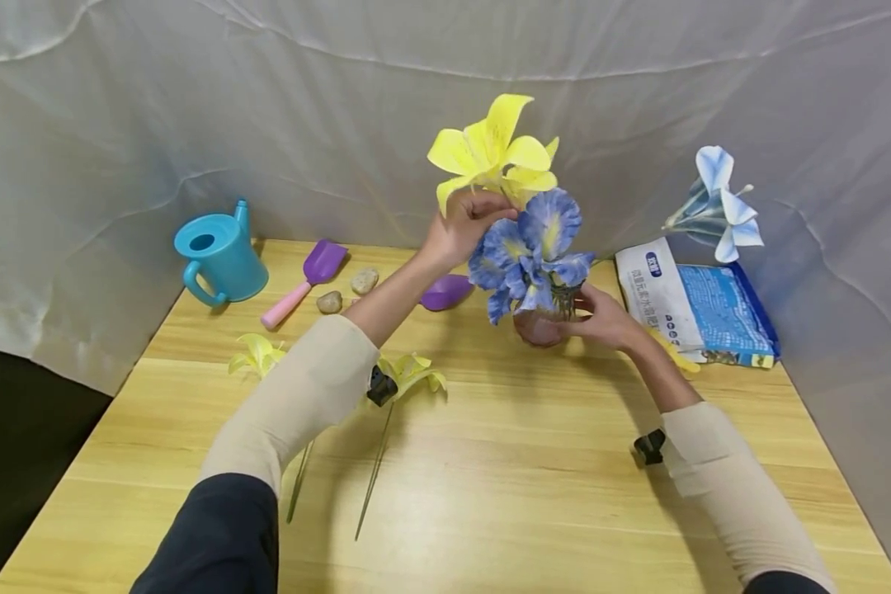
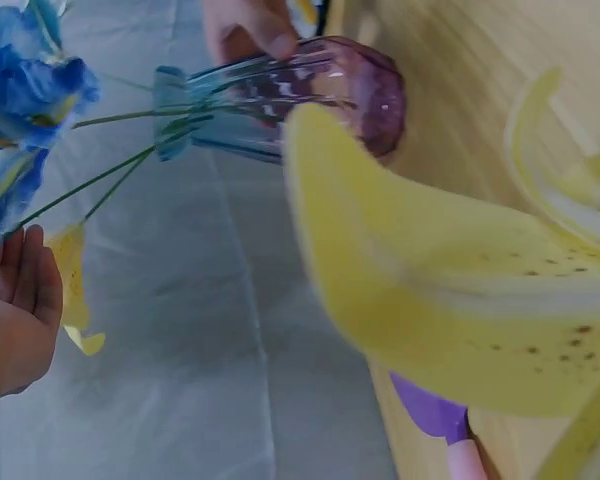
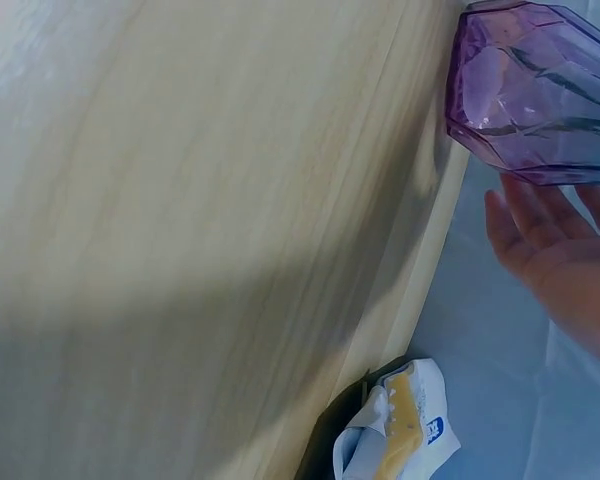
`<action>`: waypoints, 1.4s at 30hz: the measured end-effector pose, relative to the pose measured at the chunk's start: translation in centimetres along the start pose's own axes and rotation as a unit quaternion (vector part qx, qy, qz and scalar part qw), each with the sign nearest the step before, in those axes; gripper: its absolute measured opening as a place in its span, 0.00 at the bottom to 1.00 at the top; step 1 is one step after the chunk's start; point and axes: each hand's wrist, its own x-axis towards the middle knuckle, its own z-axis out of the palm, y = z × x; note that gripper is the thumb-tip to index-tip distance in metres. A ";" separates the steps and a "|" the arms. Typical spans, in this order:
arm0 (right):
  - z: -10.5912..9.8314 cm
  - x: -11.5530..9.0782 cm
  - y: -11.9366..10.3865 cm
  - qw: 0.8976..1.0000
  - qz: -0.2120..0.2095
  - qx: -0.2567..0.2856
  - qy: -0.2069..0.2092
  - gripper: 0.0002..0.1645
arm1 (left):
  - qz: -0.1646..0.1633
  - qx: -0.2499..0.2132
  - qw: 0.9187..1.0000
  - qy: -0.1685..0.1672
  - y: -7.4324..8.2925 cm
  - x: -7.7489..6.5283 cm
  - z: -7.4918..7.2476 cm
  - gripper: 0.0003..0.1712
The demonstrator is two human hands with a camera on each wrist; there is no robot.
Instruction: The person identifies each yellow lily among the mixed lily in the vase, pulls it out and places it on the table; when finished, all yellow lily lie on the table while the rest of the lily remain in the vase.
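My right hand grips the glass vase, purple at the base and bluish toward its neck; dark stems show through the glass. Blue irises and a pale blue lily lean out of its mouth. A yellow lily rises above the irises. Just under its bloom, my left hand pinches with thumb and forefinger; the irises partly hide the stem there. In the left wrist view, the left fingers lie against the stems. Two more yellow lilies lie on the table under the left forearm.
At the back left stand a blue watering can, a purple shovel with pink handle and stones. Another purple scoop lies behind the left forearm. A blue-and-white bag rests at the right, beside something yellow. Grey cloth hangs behind.
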 end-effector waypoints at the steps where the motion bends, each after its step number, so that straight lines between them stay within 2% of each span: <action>1: 0.0 0.0 0.0 1.000 0.003 -0.001 -0.001 0.41 | -0.002 -0.004 1.000 -0.003 -0.1 0.0 0.2 0.08; 5: 0.1 0.1 0.0 1.000 0.002 0.001 -0.005 0.43 | -0.007 -0.036 0.999 -0.001 -0.4 0.0 0.6 0.08; 8: 0.3 -0.1 -1.0 1.000 0.000 0.008 -0.008 0.42 | -0.012 -0.036 0.999 0.005 0.0 0.3 0.5 0.09; 12: 0.5 -0.3 -1.8 1.000 0.006 0.007 -0.005 0.40 | -0.005 -0.070 0.998 0.003 0.8 0.8 -0.2 0.08; 14: 0.6 -0.4 -2.2 1.000 0.006 0.013 -0.007 0.39 | -0.003 -0.078 0.997 0.013 1.3 1.0 -0.9 0.08; 17: 0.8 -0.6 -2.9 1.000 0.009 0.015 -0.012 0.39 | 0.022 -0.075 0.996 0.041 2.3 0.9 -2.3 0.08; 21: 1.0 -0.8 -4.0 1.000 0.008 0.013 -0.016 0.40 | 0.061 -0.075 0.989 0.109 4.3 0.4 -5.2 0.07; 24: 0.9 -0.9 -4.3 1.000 0.006 0.005 -0.013 0.40 | 0.057 -0.056 0.985 0.152 5.8 -1.0 -7.5 0.05; 26: 0.7 -0.9 -4.3 1.000 0.005 0.002 -0.011 0.40 | 0.035 -0.004 0.987 0.155 6.3 -2.5 -8.9 0.06; 27: 0.6 -0.8 -4.3 1.000 0.006 0.002 -0.010 0.40 | 0.014 0.028 0.989 0.147 6.4 -3.4 -9.4 0.07; 29: 0.4 -0.7 -4.0 1.000 0.007 0.002 -0.009 0.40 | -0.035 0.097 0.989 0.106 6.3 -5.7 -10.0 0.10; 31: 0.2 -0.6 -3.5 1.000 0.006 0.008 -0.007 0.41 | -0.077 0.147 0.985 0.038 5.8 -8.2 -10.1 0.11; 32: 0.1 -0.4 -3.1 1.000 0.003 0.009 -0.007 0.41 | -0.102 0.155 0.983 0.003 5.5 -9.5 -9.9 0.11; 34: 0.0 -0.1 -2.3 1.000 -0.003 0.010 -0.006 0.42 | -0.140 0.145 0.977 -0.067 4.9 -11.9 -9.1 0.09; 37: 0.1 0.5 -1.2 1.000 -0.014 0.007 -0.004 0.43 | -0.163 0.116 0.970 -0.139 3.6 -14.9 -7.6 0.05; 39: 0.2 0.8 -0.5 1.000 -0.018 0.002 -0.002 0.42 | -0.180 0.101 0.963 -0.172 2.4 -16.6 -6.6 0.04; 42: 0.3 1.0 0.0 1.000 -0.018 -0.004 -0.001 0.42 | -0.217 0.081 0.953 -0.197 0.4 -18.6 -5.3 0.04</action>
